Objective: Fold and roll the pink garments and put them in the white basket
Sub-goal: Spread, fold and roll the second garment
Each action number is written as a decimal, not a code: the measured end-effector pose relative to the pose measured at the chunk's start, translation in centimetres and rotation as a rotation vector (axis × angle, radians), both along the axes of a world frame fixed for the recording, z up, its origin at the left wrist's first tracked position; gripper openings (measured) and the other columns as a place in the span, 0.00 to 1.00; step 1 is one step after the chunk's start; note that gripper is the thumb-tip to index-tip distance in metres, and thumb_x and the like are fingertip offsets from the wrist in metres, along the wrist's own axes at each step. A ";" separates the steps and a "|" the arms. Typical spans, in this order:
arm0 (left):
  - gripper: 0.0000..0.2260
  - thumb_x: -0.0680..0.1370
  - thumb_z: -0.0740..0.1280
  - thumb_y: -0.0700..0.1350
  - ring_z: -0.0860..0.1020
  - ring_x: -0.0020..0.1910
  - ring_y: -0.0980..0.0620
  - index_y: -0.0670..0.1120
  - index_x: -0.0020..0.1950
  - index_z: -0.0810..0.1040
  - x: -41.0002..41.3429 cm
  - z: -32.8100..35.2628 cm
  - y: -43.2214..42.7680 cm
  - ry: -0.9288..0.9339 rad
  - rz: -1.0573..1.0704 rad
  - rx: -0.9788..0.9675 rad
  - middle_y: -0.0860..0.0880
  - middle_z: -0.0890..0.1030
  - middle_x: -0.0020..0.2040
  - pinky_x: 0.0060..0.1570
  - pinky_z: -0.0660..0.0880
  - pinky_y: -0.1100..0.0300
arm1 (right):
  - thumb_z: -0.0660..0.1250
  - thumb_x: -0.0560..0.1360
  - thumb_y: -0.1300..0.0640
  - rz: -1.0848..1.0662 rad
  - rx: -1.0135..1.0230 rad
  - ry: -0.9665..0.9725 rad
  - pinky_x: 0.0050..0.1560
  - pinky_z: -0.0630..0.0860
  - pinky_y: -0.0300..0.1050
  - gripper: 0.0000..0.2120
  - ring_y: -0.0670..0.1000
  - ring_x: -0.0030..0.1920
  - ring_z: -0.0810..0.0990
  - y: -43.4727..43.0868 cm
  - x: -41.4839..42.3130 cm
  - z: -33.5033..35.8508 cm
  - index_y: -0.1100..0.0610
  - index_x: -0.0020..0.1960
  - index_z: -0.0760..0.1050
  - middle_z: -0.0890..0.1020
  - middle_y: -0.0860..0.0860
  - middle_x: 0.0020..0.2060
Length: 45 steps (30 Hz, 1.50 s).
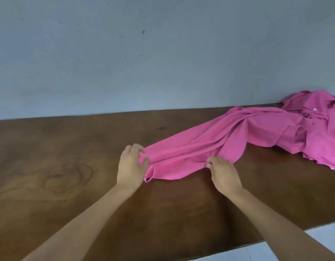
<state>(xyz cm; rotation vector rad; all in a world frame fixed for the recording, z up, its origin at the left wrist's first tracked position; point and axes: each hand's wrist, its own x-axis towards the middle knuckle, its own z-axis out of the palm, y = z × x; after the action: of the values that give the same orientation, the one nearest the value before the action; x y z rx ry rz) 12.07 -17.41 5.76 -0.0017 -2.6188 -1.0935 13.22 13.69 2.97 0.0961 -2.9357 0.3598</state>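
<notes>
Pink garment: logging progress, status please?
Left hand and right hand both pinch pink garment, stretched unfolded on wooden table. Pink pile far right. Basket not visible.

Your left hand (132,163) and right hand (224,174) are bare; both forearms are uncovered to the frame edge, no sleeves or jewellery visible

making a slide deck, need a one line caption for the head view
Both hands, left and right, pinch the near end of a pink garment stretched across a wooden table.
</notes>
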 end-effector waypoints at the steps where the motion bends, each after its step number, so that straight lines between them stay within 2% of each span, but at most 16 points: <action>1: 0.08 0.77 0.71 0.44 0.75 0.51 0.52 0.49 0.54 0.77 0.4 -0.2 1.1 0.015 -0.140 -0.065 0.53 0.76 0.50 0.53 0.73 0.54 | 0.63 0.81 0.60 -0.022 -0.009 -0.019 0.45 0.69 0.50 0.09 0.50 0.38 0.71 -0.3 0.5 0.4 0.53 0.43 0.71 0.73 0.44 0.37; 4: 0.20 0.78 0.68 0.58 0.70 0.67 0.51 0.53 0.68 0.75 1.5 -1.4 4.7 -0.093 -0.505 -0.316 0.54 0.75 0.65 0.70 0.65 0.52 | 0.62 0.81 0.60 -0.099 -0.002 -0.054 0.45 0.68 0.49 0.06 0.51 0.37 0.70 -1.5 2.0 1.6 0.56 0.45 0.73 0.72 0.45 0.36; 7: 0.23 0.79 0.67 0.58 0.69 0.70 0.49 0.53 0.72 0.72 2.5 -2.7 6.8 -0.148 -0.618 -0.421 0.53 0.74 0.69 0.71 0.63 0.52 | 0.61 0.82 0.58 -0.163 0.019 -0.090 0.45 0.68 0.49 0.06 0.52 0.37 0.70 -2.4 3.3 2.5 0.56 0.47 0.73 0.73 0.47 0.37; 10: 0.12 0.80 0.66 0.43 0.77 0.60 0.49 0.50 0.63 0.78 3.2 -3.2 6.5 -0.047 -0.618 -0.276 0.52 0.81 0.61 0.60 0.73 0.54 | 0.59 0.83 0.55 -0.201 0.026 -0.112 0.49 0.72 0.51 0.09 0.53 0.37 0.73 -2.7 4.9 3.1 0.56 0.49 0.76 0.78 0.50 0.37; 13: 0.12 0.77 0.64 0.34 0.81 0.45 0.50 0.51 0.53 0.78 3.6 -2.4 5.1 -0.073 -0.655 -0.132 0.53 0.84 0.47 0.44 0.78 0.49 | 0.54 0.84 0.48 -0.196 0.020 -0.138 0.53 0.73 0.53 0.15 0.54 0.39 0.76 -2.9 6.7 3.4 0.55 0.52 0.76 0.81 0.51 0.39; 17: 0.16 0.78 0.62 0.34 0.76 0.35 0.52 0.57 0.46 0.74 3.7 -0.2 2.9 -0.131 -0.802 -0.070 0.53 0.79 0.36 0.38 0.75 0.51 | 0.41 0.77 0.28 -0.128 -0.042 -0.165 0.51 0.71 0.51 0.32 0.51 0.42 0.77 -3.3 9.3 4.1 0.50 0.53 0.73 0.79 0.47 0.41; 19: 0.15 0.79 0.63 0.35 0.76 0.35 0.52 0.57 0.46 0.74 3.9 0.7 2.0 -0.129 -0.833 -0.092 0.52 0.78 0.36 0.39 0.74 0.52 | 0.46 0.74 0.24 -0.066 -0.044 -0.158 0.51 0.70 0.48 0.34 0.49 0.46 0.76 -3.8 10.6 4.4 0.50 0.58 0.73 0.78 0.45 0.45; 22: 0.16 0.80 0.65 0.37 0.73 0.34 0.53 0.59 0.42 0.71 4.9 2.1 1.0 -0.112 -0.842 -0.103 0.55 0.76 0.35 0.38 0.70 0.56 | 0.52 0.73 0.22 0.023 -0.014 -0.102 0.65 0.68 0.50 0.36 0.47 0.61 0.72 -4.7 12.1 4.1 0.47 0.68 0.69 0.76 0.43 0.60; 25: 0.13 0.80 0.67 0.40 0.69 0.31 0.55 0.55 0.39 0.72 6.8 3.6 0.4 -0.106 -0.801 -0.104 0.56 0.72 0.31 0.35 0.65 0.62 | 0.58 0.76 0.27 0.047 -0.070 0.125 0.65 0.65 0.47 0.32 0.47 0.62 0.69 -6.2 14.1 3.3 0.50 0.69 0.69 0.74 0.44 0.62; 27: 0.09 0.80 0.68 0.43 0.67 0.31 0.54 0.48 0.40 0.76 8.1 4.4 0.0 -0.113 -0.780 -0.089 0.52 0.70 0.30 0.35 0.65 0.59 | 0.65 0.77 0.35 0.025 -0.144 0.334 0.60 0.70 0.48 0.24 0.49 0.57 0.73 -7.9 15.7 2.5 0.53 0.62 0.72 0.76 0.45 0.56; 29: 0.13 0.81 0.69 0.48 0.65 0.31 0.53 0.48 0.37 0.77 9.5 5.2 -0.3 -0.120 -0.759 -0.075 0.50 0.70 0.30 0.34 0.65 0.57 | 0.69 0.78 0.42 0.027 -0.229 0.441 0.54 0.73 0.48 0.17 0.48 0.50 0.75 -9.7 17.5 1.6 0.53 0.57 0.73 0.76 0.44 0.51; 32: 0.17 0.80 0.70 0.48 0.64 0.29 0.54 0.51 0.31 0.76 11.8 6.4 -0.3 -0.156 -0.714 -0.020 0.53 0.68 0.27 0.33 0.65 0.57 | 0.71 0.78 0.46 0.052 -0.355 0.433 0.52 0.74 0.47 0.14 0.45 0.49 0.73 -11.8 20.0 1.0 0.52 0.57 0.73 0.73 0.41 0.49; 36: 0.10 0.80 0.69 0.49 0.77 0.34 0.46 0.50 0.42 0.87 15.6 7.3 -0.1 -0.221 -0.696 0.050 0.49 0.82 0.34 0.37 0.76 0.49 | 0.71 0.78 0.44 0.061 -0.564 0.424 0.57 0.75 0.46 0.17 0.44 0.55 0.74 -13.2 22.7 1.9 0.52 0.61 0.74 0.75 0.41 0.53; 38: 0.09 0.81 0.69 0.47 0.77 0.31 0.51 0.51 0.45 0.88 17.8 7.6 0.1 -0.228 -0.698 0.090 0.50 0.84 0.35 0.35 0.75 0.53 | 0.72 0.77 0.44 0.075 -0.640 0.441 0.58 0.76 0.45 0.17 0.44 0.56 0.75 -13.7 23.9 2.6 0.51 0.60 0.73 0.75 0.41 0.54; 41: 0.09 0.80 0.70 0.46 0.76 0.30 0.54 0.48 0.43 0.88 20.7 7.7 0.0 -0.239 -0.688 0.107 0.49 0.84 0.33 0.33 0.74 0.55 | 0.73 0.76 0.45 0.083 -0.724 0.458 0.57 0.75 0.43 0.16 0.46 0.55 0.75 -14.1 25.7 3.4 0.51 0.57 0.72 0.75 0.43 0.52; 45: 0.09 0.79 0.70 0.44 0.74 0.34 0.38 0.43 0.41 0.86 23.6 6.7 -1.0 -0.259 -0.626 0.159 0.37 0.81 0.37 0.38 0.75 0.44 | 0.72 0.78 0.50 0.142 -0.669 0.465 0.58 0.74 0.43 0.13 0.48 0.57 0.74 -14.5 27.3 2.9 0.56 0.56 0.76 0.74 0.45 0.54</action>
<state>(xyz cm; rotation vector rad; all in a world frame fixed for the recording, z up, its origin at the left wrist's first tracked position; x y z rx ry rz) 35.68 -18.44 12.47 -0.7350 -2.8254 -1.5868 40.56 -0.83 5.87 0.2521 -2.2266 1.1394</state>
